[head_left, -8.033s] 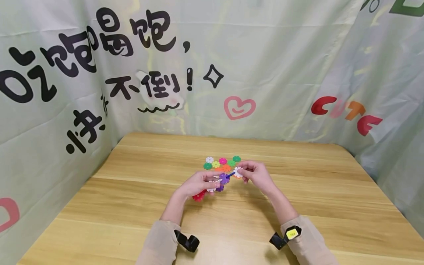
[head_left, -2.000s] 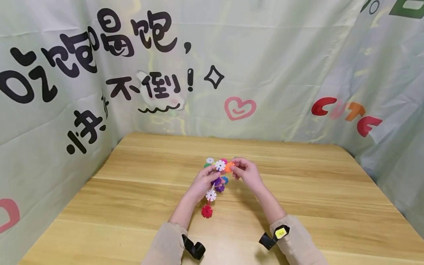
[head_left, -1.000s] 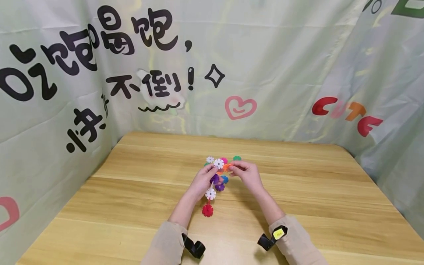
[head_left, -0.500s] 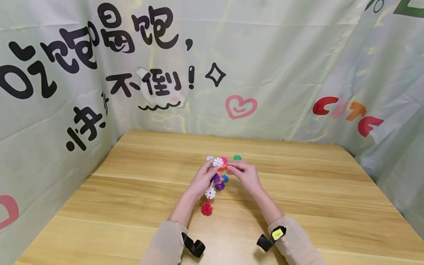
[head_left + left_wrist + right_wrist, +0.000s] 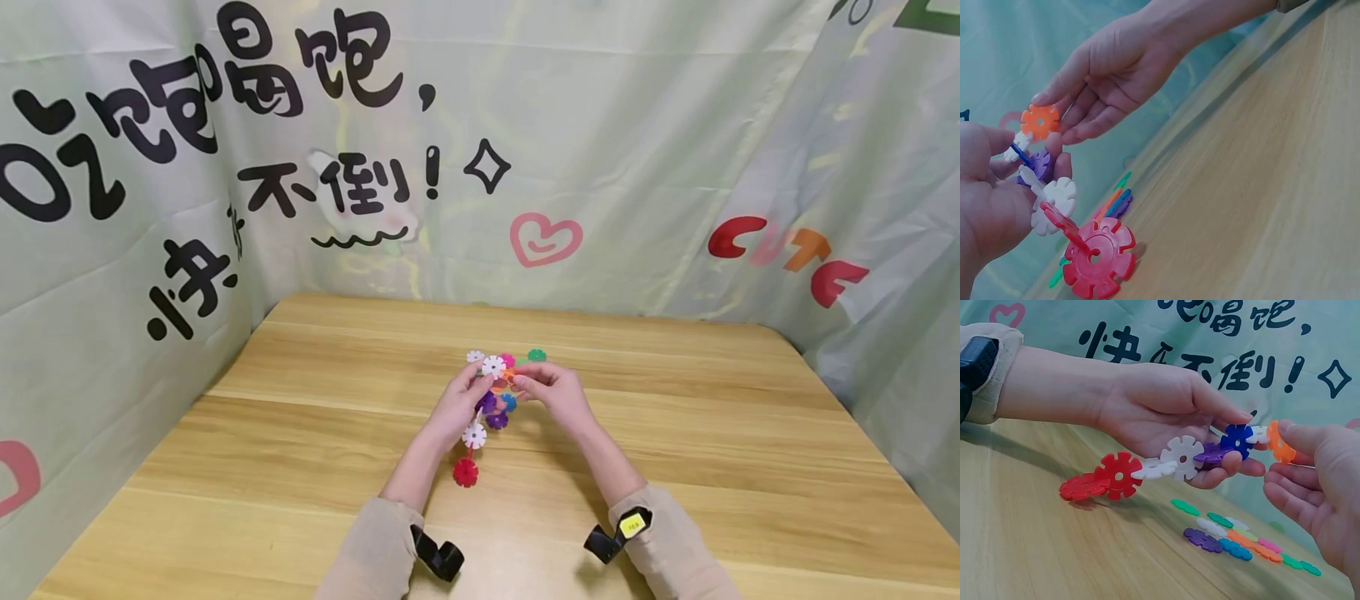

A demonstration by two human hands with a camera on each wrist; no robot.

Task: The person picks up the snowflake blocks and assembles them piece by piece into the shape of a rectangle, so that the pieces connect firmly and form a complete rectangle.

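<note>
snowflake chain [image 5: 1172,465] — long axis level, red end leftward

Black Chinese characters [image 5: 247,125] cross the pale green backdrop cloth [image 5: 600,125] at far left, with "不倒!" legible on the second line and "快" below it. On the cloth at right, red and orange letters [image 5: 787,254] spell "CUTE". The yellow tag [image 5: 632,524] on the right wristband is too small to read.

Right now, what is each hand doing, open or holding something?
Left hand: holds the snowflake chain, fingers curled round it.
Right hand: pinches the orange piece at the chain's end.
</note>
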